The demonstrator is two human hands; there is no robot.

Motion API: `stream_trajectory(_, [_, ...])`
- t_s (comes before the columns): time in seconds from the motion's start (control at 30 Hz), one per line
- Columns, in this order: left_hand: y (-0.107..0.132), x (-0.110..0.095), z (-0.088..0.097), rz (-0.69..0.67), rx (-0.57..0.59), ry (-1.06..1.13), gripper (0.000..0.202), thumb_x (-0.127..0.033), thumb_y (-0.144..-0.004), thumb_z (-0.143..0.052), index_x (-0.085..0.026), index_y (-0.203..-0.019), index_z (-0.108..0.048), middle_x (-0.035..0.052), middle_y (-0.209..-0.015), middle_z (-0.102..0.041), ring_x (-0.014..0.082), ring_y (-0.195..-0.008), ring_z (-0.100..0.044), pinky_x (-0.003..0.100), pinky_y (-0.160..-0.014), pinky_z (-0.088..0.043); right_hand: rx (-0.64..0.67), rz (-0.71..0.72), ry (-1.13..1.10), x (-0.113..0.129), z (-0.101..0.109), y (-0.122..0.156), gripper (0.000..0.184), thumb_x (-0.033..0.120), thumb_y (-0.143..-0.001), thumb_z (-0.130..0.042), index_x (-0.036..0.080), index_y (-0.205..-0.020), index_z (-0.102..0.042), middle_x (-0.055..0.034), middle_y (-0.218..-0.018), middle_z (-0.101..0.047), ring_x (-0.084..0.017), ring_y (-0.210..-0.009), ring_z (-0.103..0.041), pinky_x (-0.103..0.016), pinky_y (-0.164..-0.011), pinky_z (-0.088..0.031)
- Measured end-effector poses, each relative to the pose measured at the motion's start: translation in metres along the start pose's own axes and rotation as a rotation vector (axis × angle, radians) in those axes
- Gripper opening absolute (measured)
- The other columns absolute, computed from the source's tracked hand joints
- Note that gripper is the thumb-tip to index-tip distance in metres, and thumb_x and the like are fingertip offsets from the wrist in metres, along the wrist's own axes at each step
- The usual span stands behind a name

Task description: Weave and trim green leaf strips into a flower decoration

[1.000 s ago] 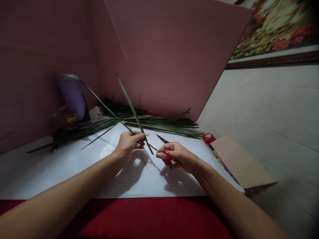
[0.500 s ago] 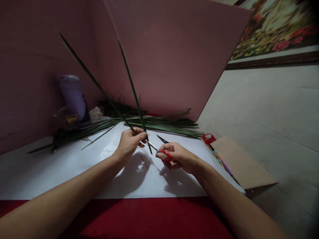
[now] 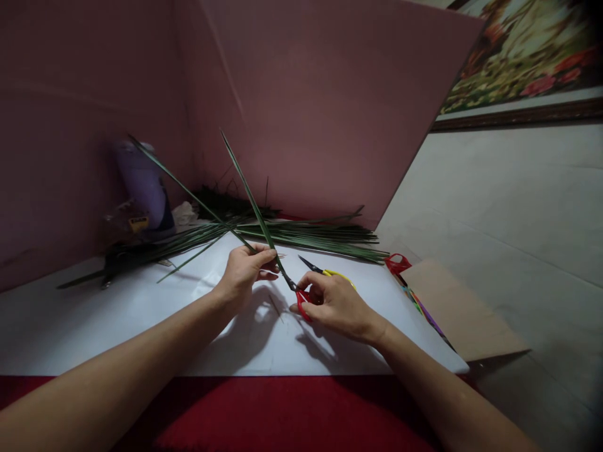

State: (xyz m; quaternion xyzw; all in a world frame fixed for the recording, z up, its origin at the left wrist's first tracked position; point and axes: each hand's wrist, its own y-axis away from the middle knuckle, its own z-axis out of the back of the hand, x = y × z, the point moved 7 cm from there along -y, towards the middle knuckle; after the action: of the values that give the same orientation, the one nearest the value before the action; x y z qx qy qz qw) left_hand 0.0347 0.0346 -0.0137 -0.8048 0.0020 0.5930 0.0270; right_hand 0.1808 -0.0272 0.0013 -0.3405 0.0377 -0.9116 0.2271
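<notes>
Between its thumb and fingers my left hand [image 3: 247, 273] pinches a long green leaf strip [image 3: 252, 201]. One arm of the strip rises nearly upright, while another long green strip [image 3: 183, 188] slants up to the left from the same grip. Whether the two are one folded leaf I cannot tell. My right hand [image 3: 336, 304] is closed on red-handled scissors [image 3: 304, 304], whose blades meet the strip's lower end just right of my left hand. Behind the right hand, scissors with yellow handles [image 3: 336, 275] lie on the white board [image 3: 377, 351].
Bundles of green leaf strips [image 3: 320, 238] stretch along the board's back edge. A purple container [image 3: 144, 182] stands at the back left by the pink wall [image 3: 306, 94]. On the right lies a brown board [image 3: 461, 314] beside a red object [image 3: 397, 262]. Red cloth [image 3: 282, 414] covers the front.
The upper ends of the held strips have dropped lower. My right hand has turned, and the scissors' handles have spread apart, with the blades now at the strip's lower end.
</notes>
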Motion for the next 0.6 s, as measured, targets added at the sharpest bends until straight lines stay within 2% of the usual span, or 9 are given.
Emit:
stream_trajectory(0.17, [-0.0003,0.0012,-0.0005,0.016,0.008,0.016,0.013,-0.017,-0.061,-0.068,-0.011,-0.065,-0.057,0.0017,-0.053,-0.059,0.012,-0.048,-0.056,0.026,-0.047,-0.049,-0.025,0.017,0.068,0.0014,0.0014,-0.0005,0.007,0.02,-0.072,-0.06,0.021,-0.078,-0.057,0.0042,-0.054,-0.054,-0.01,-0.049,-0.045,-0.023,-0.051,-0.028])
stream_trajectory(0.6, [-0.0004,0.0026,0.0009,0.05,-0.016,0.041,0.009,-0.013,-0.065,-0.065,-0.011,-0.065,-0.056,0.0025,-0.052,-0.059,0.0121,-0.045,-0.057,0.025,-0.047,-0.05,0.008,-0.021,0.096,0.0021,-0.0024,-0.0015,0.007,0.019,-0.073,-0.059,0.019,-0.079,-0.056,0.0037,-0.054,-0.053,-0.01,-0.049,-0.043,-0.024,-0.05,-0.027])
